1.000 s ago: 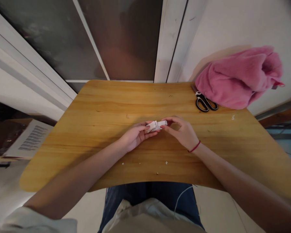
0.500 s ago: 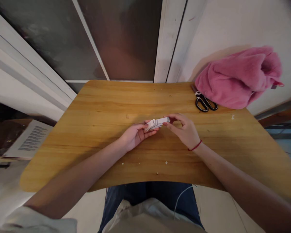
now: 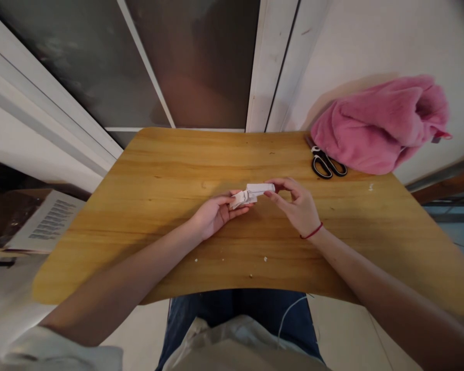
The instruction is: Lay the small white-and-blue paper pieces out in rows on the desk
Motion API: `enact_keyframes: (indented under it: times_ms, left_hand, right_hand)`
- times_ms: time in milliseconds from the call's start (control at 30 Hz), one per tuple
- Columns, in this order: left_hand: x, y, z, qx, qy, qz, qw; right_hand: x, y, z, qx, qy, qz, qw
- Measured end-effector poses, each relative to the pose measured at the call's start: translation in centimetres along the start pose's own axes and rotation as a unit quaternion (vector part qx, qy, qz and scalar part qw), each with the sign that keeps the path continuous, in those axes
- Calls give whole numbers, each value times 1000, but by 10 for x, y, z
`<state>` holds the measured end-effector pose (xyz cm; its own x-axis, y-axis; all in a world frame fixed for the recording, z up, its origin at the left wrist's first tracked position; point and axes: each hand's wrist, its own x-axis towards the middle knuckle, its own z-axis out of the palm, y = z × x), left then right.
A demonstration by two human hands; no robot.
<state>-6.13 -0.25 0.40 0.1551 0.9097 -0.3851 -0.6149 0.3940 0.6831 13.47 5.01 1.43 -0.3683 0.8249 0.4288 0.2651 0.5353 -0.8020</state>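
Above the middle of the wooden table I hold a small folded white paper piece with both hands. My left hand grips its left end, thumb on top and fingers underneath. Between thumb and fingertips, my right hand pinches the right end, a longer flat folded strip. The folds near the middle overlap, and how they join is too small to make out. A red string bracelet circles my right wrist.
Black-handled scissors lie at the back right, partly under a pink plush bag or cloth. Small white scraps dot the table's near side. A cardboard box stands left of the table, and a glazed door rises behind.
My right hand has shifted slightly up and to the right with its end of the paper. That strip now shows a broader face. My left hand stays nearly still.
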Motion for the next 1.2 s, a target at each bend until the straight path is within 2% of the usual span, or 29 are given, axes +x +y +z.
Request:
enact_keyframes:
  times_ms: [300,500,733,900,1033,1200]
  left_hand:
    - [-1,-4,5,-4,-46,-13,999]
    - [-2,-4,7,-17,-46,-15,999]
    - [-1,-3,5,-46,-6,-40,998]
    - [-2,-1,5,-75,25,-53,995]
    - [-6,0,8,-73,-8,-49,996]
    - [-6,-3,8,-25,-40,-40,998]
  right_hand:
    - [-5,-3,8,-59,-38,-69,995]
    - [-6,-1,12,-99,-49,-98,989]
    - [-5,-3,10,-78,-48,-82,992]
    - [-4,-2,8,-55,-23,-54,997]
    - [-2,0,5,-52,8,-36,998]
    - [-2,-2,2,-42,41,-33,998]
